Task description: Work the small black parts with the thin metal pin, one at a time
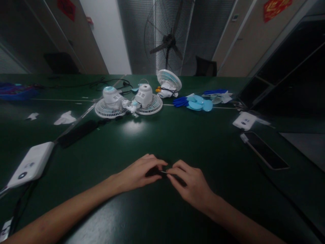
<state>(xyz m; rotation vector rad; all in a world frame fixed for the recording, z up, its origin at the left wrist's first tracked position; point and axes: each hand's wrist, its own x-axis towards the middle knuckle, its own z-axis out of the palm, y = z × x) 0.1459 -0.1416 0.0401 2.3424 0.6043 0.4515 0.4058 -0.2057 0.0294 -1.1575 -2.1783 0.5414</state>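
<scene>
Close to the table's near side, my left hand (143, 170) and my right hand (190, 178) nearly meet at the fingertips. A thin, light-coloured sliver (164, 171) shows between them, too small to name. The thumb and fingers of my right hand pinch its right end. Curled fingers and thumb of my left hand come round its left end; the space inside that hand is dark, and anything else in it is hidden. Both hands rest low over the dark green table (142, 142).
White fan heads with grilles (115, 101) stand beyond my hands, another fan (169, 83) behind. Light-blue fan blades (199, 102) and blue gloves (180, 101) lie right of them. A phone (264, 150) lies right, a white power bank-like box (31, 162) left, near a black strip (78, 134).
</scene>
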